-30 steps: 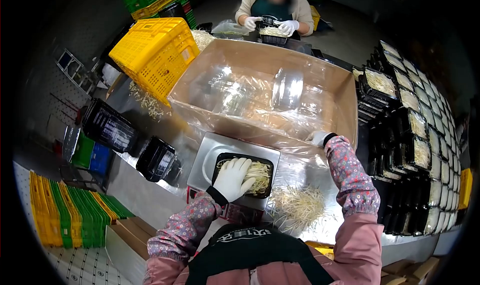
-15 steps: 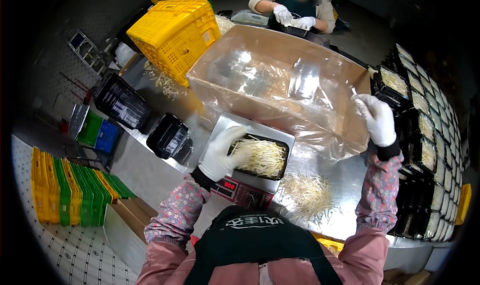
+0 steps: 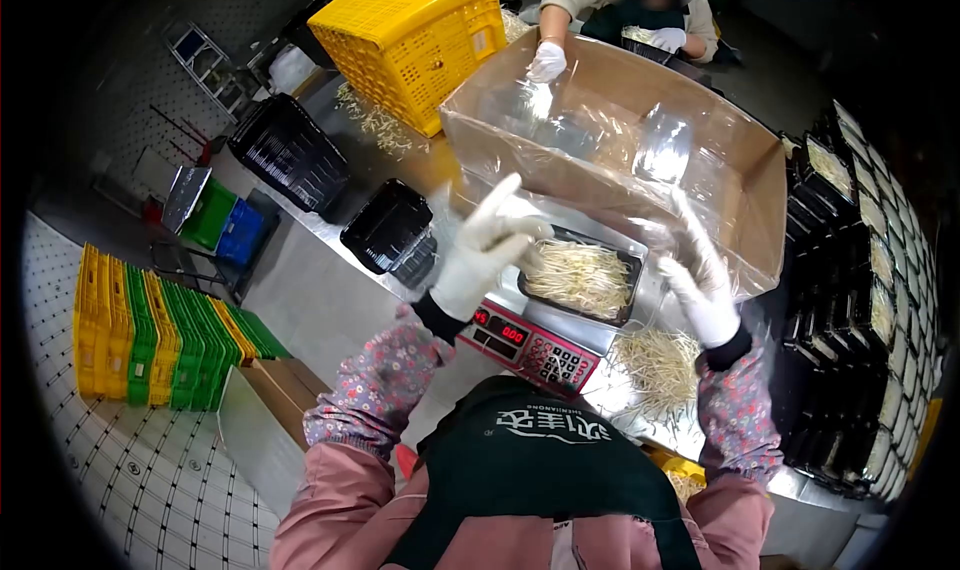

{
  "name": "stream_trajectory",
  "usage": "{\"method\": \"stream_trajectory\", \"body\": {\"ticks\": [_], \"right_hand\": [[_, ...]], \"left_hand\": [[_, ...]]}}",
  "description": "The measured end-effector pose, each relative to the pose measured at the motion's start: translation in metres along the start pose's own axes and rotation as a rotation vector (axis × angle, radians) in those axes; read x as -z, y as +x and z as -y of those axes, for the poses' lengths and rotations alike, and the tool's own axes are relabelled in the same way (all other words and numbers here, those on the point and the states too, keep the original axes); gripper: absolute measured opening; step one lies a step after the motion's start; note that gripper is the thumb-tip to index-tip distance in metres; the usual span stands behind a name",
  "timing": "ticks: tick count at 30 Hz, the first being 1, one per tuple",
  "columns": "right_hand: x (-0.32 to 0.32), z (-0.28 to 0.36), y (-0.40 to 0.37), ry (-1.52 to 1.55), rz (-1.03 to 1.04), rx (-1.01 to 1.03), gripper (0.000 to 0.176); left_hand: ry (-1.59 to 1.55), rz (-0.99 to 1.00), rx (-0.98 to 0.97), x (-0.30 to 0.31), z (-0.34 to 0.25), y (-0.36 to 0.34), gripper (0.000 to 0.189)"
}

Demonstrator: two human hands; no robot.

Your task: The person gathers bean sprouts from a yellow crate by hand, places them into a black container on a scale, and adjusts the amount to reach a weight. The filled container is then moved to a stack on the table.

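Note:
A black tray of bean sprouts [image 3: 578,278] rests on the metal plate of a red scale [image 3: 535,350], whose display reads 0.00. At the tray's left edge is my gloved left hand [image 3: 480,255], fingers spread and holding nothing. My gloved right hand [image 3: 703,285] hovers just right of the tray, its fingers apart and empty. Below it, loose sprouts [image 3: 655,365] lie on the metal table. Behind the scale stands a large cardboard box with a clear plastic liner [image 3: 770,210].
A yellow crate [image 3: 415,50] stands at the back left, with stacks of empty black trays [image 3: 385,225] nearer. Filled trays [image 3: 870,260] are piled at the right. Across the box, a co-worker's gloved hand [image 3: 547,62] reaches over its edge. Nested crates [image 3: 160,330] stand lower left.
The view has shifted. My left hand has come off the tray and spread its fingers. My right hand has moved from the box's right edge toward the tray. The co-worker's hand now reaches to the box.

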State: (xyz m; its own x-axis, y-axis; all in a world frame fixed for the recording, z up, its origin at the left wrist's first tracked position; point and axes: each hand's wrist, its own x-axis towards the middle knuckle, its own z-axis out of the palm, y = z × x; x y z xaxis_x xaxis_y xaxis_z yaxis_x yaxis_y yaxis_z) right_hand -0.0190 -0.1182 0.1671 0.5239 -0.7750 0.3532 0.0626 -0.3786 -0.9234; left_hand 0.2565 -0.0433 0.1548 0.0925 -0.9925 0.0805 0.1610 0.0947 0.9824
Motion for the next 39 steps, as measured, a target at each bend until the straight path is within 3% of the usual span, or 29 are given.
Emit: {"method": "stream_trajectory", "body": {"ticks": [2,4,5,6,8,9,10,11,12,14,16,18,22,25,26,28,30,32,34,39], "right_hand": [[-0.015,-0.032,-0.023,0.011,-0.086,-0.197,0.051],[-0.019,-0.061,-0.04,-0.216,-0.033,-0.252,0.044],[-0.013,-0.087,-0.039,-0.703,-0.083,0.187,0.035],[-0.016,-0.096,-0.041,-0.667,-0.148,0.09,0.029],[-0.01,-0.115,-0.032,-0.891,-0.154,0.013,0.029],[-0.007,-0.113,-0.018,-1.024,-0.106,-0.128,0.03],[-0.009,-0.117,-0.006,-1.135,-0.04,-0.276,0.032],[-0.009,-0.126,-0.001,-1.169,0.011,-0.317,0.034],[-0.012,-0.129,0.002,-1.124,0.012,-0.417,0.036],[-0.01,-0.136,-0.002,-0.906,-0.049,-0.467,0.038],[-0.004,-0.215,-0.017,-0.354,-0.241,-0.366,0.031],[-0.012,-0.225,-0.018,0.118,-0.378,-0.454,0.02],[-0.019,-0.218,-0.018,0.156,-0.444,-0.466,0.015],[-0.019,-0.211,-0.019,0.094,-0.449,-0.468,0.018],[-0.018,-0.225,-0.021,0.057,-0.452,-0.404,0.025],[-0.008,-0.152,-0.031,0.172,-0.366,-0.73,0.036],[-0.005,-0.129,-0.054,0.178,-0.257,-0.799,0.035],[-0.012,-0.121,-0.079,0.271,-0.046,-0.848,0.025],[-0.027,-0.14,-0.095,0.665,-0.185,-0.72,0.02],[-0.037,-0.133,-0.1,0.583,-0.492,-0.586,0.026]], "left_hand": [[0.007,0.038,0.016,0.004,0.034,-0.014,0.054],[0.094,-0.02,0.068,0.01,0.069,-0.018,0.034],[0.237,-0.045,0.074,0.014,0.085,-0.015,0.029],[0.377,-0.072,0.081,0.017,0.099,-0.009,0.024],[0.852,-0.136,-0.326,0.015,0.102,0.013,0.021],[1.035,-0.201,-0.564,0.018,0.113,0.041,0.023],[1.014,-0.223,-0.54,0.018,0.121,0.05,0.022],[0.98,-0.175,-0.382,0.02,0.13,0.056,0.025],[0.943,-0.125,-0.222,0.025,0.142,0.062,0.028],[0.591,-0.058,-0.154,0.045,0.19,0.079,0.031],[0.432,0.008,-0.04,0.053,0.205,0.084,0.034],[0.091,0.054,0.053,0.056,0.215,0.089,0.032],[-0.169,0.067,0.11,0.059,0.222,0.095,0.026],[-0.018,-0.056,0.035,0.045,0.211,0.085,0.019],[0.02,-0.011,-0.022,0.046,0.203,0.078,0.025],[-0.097,-0.041,0.217,0.036,0.159,0.052,0.037],[-0.132,0.081,0.577,0.039,0.108,0.017,0.041],[-0.074,-0.015,0.635,0.033,0.117,-0.01,0.027],[-0.338,0.01,0.551,0.026,0.127,-0.027,0.021],[-0.353,-0.113,0.419,-0.002,0.129,-0.028,0.015]]}}
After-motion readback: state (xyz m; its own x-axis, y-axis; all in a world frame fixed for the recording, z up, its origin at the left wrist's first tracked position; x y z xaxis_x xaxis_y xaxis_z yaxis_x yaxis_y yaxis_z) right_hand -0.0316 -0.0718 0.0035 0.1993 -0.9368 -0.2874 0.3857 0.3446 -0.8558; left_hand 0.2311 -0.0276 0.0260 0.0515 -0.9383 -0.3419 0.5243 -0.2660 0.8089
